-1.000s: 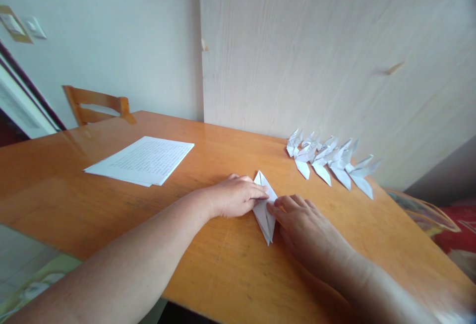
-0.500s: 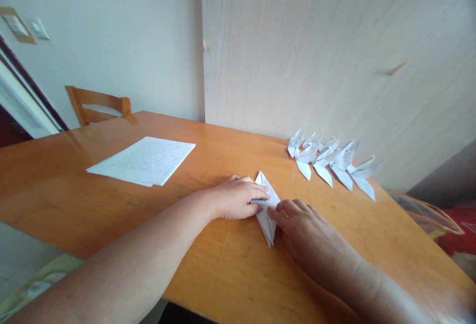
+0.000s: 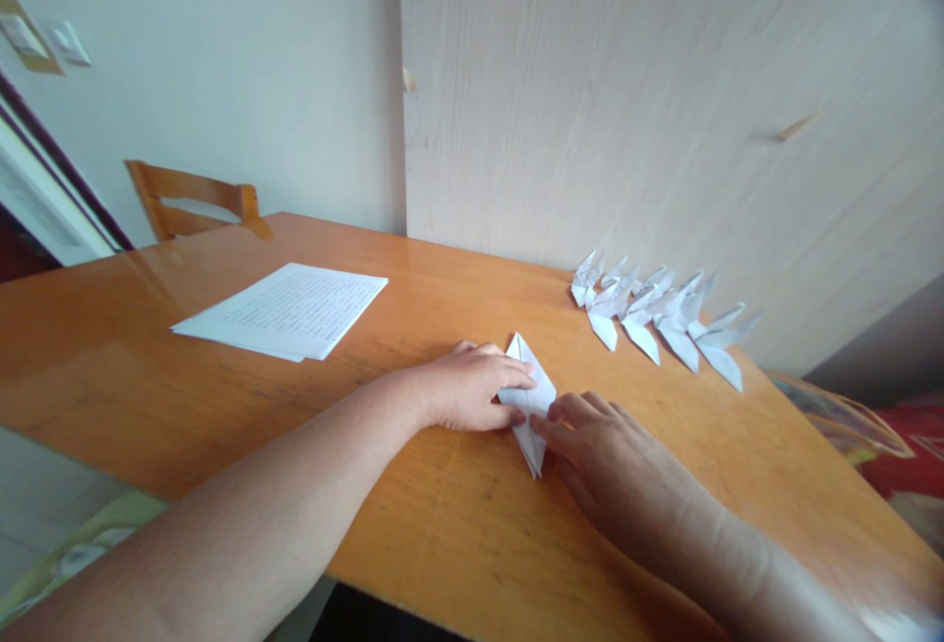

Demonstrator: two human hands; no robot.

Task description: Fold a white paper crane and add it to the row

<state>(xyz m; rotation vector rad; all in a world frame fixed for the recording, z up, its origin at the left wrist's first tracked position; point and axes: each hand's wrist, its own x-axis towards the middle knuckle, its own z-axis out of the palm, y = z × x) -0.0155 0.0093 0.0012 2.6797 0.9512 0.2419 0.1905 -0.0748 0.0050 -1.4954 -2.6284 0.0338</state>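
Note:
A white folded paper [image 3: 544, 391], a narrow diamond with a crease down its middle, lies on the wooden table between my hands. My left hand [image 3: 479, 388] holds its left side, with index finger and thumb reaching over the top. On the lower right edge, my right hand [image 3: 601, 436] grips the paper with thumb and curled fingers. The tips of the right fingers are partly hidden. Two split points at the lower end of the paper face me.
Several folded paper cranes [image 3: 678, 327] stand in rows at the back right, near the pale wooden panel [image 3: 590, 82]. A stack of written sheets [image 3: 287, 313] lies on the left of the table [image 3: 442, 524]. Beyond the far left edge is a wooden chair [image 3: 196, 195].
Slight view shift only for most things. My left fingers have moved a little on the paper, and more of its left corner shows between index finger and thumb.

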